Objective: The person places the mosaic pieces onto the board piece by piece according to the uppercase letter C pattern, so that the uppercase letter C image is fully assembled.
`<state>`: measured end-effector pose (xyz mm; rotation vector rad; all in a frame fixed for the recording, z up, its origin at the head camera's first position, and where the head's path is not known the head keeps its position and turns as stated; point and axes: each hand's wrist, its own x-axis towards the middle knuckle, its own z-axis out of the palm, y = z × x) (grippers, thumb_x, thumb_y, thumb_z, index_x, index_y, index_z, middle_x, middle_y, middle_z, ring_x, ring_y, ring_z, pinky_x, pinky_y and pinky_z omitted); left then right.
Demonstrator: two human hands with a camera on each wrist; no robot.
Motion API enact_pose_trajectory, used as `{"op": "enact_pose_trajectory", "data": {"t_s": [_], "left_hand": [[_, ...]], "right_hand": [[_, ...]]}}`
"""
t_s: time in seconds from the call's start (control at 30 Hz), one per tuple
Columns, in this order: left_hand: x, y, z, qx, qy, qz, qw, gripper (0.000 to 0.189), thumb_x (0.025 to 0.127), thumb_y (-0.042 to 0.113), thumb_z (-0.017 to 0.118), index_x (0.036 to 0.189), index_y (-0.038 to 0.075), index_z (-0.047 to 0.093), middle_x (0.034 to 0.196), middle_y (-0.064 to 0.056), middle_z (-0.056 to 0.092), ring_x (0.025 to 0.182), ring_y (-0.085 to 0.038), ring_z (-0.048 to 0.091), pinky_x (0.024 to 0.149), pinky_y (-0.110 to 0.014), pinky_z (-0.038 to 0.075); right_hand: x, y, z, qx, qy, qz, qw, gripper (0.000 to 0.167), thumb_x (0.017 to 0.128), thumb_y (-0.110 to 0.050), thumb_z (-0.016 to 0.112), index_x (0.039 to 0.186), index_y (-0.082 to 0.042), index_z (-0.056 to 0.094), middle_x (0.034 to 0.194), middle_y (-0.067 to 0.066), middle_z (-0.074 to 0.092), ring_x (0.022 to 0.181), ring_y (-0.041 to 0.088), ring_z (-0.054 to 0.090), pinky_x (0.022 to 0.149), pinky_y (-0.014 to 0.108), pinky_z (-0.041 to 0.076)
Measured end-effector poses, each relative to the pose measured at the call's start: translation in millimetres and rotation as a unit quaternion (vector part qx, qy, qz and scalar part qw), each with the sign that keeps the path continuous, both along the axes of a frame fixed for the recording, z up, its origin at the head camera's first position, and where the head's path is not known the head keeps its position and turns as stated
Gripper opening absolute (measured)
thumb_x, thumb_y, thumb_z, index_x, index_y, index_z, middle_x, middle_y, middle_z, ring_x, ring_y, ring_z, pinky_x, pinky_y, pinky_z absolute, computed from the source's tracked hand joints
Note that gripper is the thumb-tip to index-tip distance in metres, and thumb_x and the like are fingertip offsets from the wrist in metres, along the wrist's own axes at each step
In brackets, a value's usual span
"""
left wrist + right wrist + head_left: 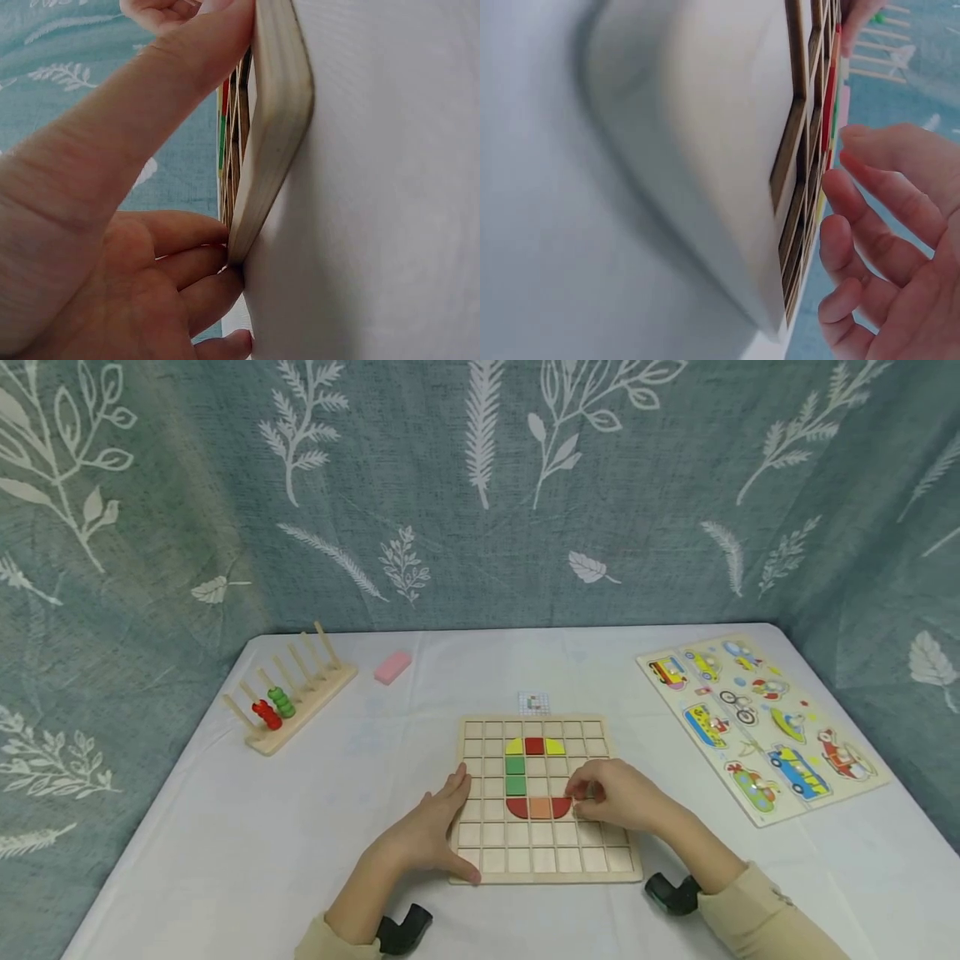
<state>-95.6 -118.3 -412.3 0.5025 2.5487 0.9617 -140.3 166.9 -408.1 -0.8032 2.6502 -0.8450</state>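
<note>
A wooden grid board lies on the table, with coloured tiles set in its cells. Across the upper part run a yellow rounded tile, a red square and another yellow rounded tile. Two green squares stand below on the left. Lower down, an orange square sits between two dark red rounded tiles. My left hand rests against the board's left edge, thumb at the near corner. Loosely bent, my right hand's fingertips are at the right dark red tile; I see nothing held.
Beyond the board lies a small pattern card. A pegged wooden stand with red and green beads is at the left, near a pink block. A picture puzzle board lies at the right. A patterned curtain closes off the back.
</note>
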Motion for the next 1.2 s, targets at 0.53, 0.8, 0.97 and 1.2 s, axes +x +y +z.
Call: {"op": "enact_pose_trajectory", "data": {"t_s": [0.53, 0.8, 0.97, 1.2], "left_hand": [[-13.3, 2.8, 13.2, -0.107, 0.171, -0.027, 0.9791, 0.117, 0.058, 0.05, 0.081, 0.147, 0.008, 0.017, 0.153, -0.011, 0.005, 0.138, -0.032, 0.0, 0.102, -0.065, 0.01], [-27.9, -7.6, 27.4, -0.177, 0.252, -0.041, 0.9507, 0.106, 0.069, 0.059, 0.067, 0.148, 0.014, 0.012, 0.153, -0.007, -0.006, 0.138, -0.031, -0.007, 0.098, -0.07, 0.003], [-38.8, -15.7, 35.1, -0.212, 0.284, -0.041, 0.9343, 0.098, 0.075, 0.064, 0.058, 0.148, 0.018, 0.011, 0.153, -0.007, -0.007, 0.138, -0.029, -0.011, 0.098, -0.07, 0.004], [-47.0, -20.0, 40.0, -0.227, 0.298, -0.041, 0.9261, 0.098, 0.075, 0.069, 0.052, 0.148, 0.018, 0.012, 0.153, -0.008, -0.009, 0.137, -0.028, -0.015, 0.099, -0.069, 0.0]], "right_hand": [[-0.5, 50, 16.3, 0.049, 0.182, -0.069, 0.9796, 0.048, 0.079, -0.02, 0.07, 0.123, -0.007, 0.056, 0.118, 0.012, 0.058, 0.106, 0.031, 0.053, 0.086, 0.047, 0.044], [-8.3, 70, 27.7, 0.136, 0.248, -0.084, 0.9555, 0.072, 0.084, -0.041, 0.061, 0.143, -0.014, 0.031, 0.147, 0.012, 0.028, 0.137, 0.035, 0.013, 0.101, 0.066, 0.009], [-15.6, 77, 33.9, 0.181, 0.276, -0.104, 0.9383, 0.079, 0.084, -0.057, 0.051, 0.147, -0.022, 0.018, 0.154, 0.003, 0.007, 0.138, 0.028, -0.01, 0.098, 0.065, -0.012], [-19.7, 82, 37.1, 0.193, 0.271, -0.109, 0.9367, 0.085, 0.081, -0.061, 0.052, 0.148, -0.032, 0.008, 0.154, 0.0, 0.004, 0.137, 0.028, -0.013, 0.096, 0.063, -0.02]]}}
